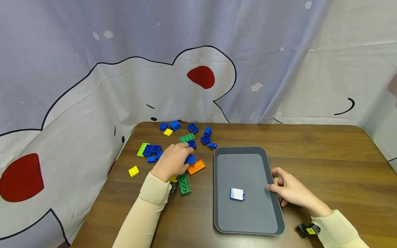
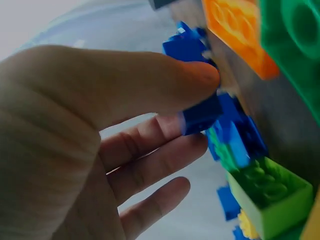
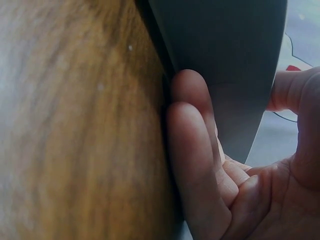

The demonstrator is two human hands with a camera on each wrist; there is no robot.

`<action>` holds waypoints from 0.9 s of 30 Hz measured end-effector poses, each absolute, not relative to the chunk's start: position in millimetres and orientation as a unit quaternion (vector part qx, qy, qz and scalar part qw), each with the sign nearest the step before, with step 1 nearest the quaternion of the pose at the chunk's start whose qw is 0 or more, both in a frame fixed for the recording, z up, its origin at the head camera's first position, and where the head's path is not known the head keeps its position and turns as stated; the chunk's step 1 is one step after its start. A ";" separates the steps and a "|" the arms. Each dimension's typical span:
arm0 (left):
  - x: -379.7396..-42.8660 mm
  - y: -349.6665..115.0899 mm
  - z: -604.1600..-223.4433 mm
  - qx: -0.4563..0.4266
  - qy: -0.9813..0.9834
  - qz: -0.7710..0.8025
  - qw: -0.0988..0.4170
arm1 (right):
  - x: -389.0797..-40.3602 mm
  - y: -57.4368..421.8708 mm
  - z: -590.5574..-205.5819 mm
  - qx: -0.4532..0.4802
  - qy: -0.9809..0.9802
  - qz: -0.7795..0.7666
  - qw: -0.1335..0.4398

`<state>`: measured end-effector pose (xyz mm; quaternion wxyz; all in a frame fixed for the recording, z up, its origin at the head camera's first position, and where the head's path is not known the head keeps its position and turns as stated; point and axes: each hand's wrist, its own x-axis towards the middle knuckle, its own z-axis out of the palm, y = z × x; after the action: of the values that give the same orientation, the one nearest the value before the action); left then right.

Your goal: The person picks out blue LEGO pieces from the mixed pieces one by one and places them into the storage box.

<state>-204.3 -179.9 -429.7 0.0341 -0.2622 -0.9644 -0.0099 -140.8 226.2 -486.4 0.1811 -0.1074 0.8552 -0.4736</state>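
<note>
My left hand (image 1: 173, 160) is over the loose bricks left of the tray, pinching a blue toy building brick (image 1: 190, 159) between thumb and fingers. In the left wrist view the thumb covers part of this blue brick (image 2: 202, 117). On the right, my right hand (image 1: 291, 191) grips the long side of a grey tray (image 1: 245, 220), its thumb at the rim. The right wrist view shows the fingertips low against the tray's outer wall (image 3: 235, 65), close to the tabletop. Inside the tray lies one blue brick with a white face (image 1: 237, 194).
Near the left hand lie an orange brick (image 1: 196, 167) and a dark green brick (image 1: 184, 184). Farther back are several blue bricks, another green brick (image 1: 187, 137) and a yellow brick (image 1: 168, 132). A patterned curtain (image 1: 254, 62) hangs behind the wooden table (image 1: 325, 155).
</note>
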 end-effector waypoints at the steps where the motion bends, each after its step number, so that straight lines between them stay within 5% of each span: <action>1: -202.1 -177.0 -427.7 -0.268 -0.963 -0.016 0.036 | -140.8 226.3 -486.3 -0.108 0.856 -0.472 0.181; 27: -152.1 -96.0 -422.0 -0.404 -0.909 -0.080 0.064 | -140.8 225.9 -485.0 -0.104 0.854 -0.474 0.184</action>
<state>-152.1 -96.0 -422.0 0.0637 -0.4045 -0.9088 -0.0802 -140.8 225.9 -485.0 0.1845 -0.1042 0.8545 -0.4743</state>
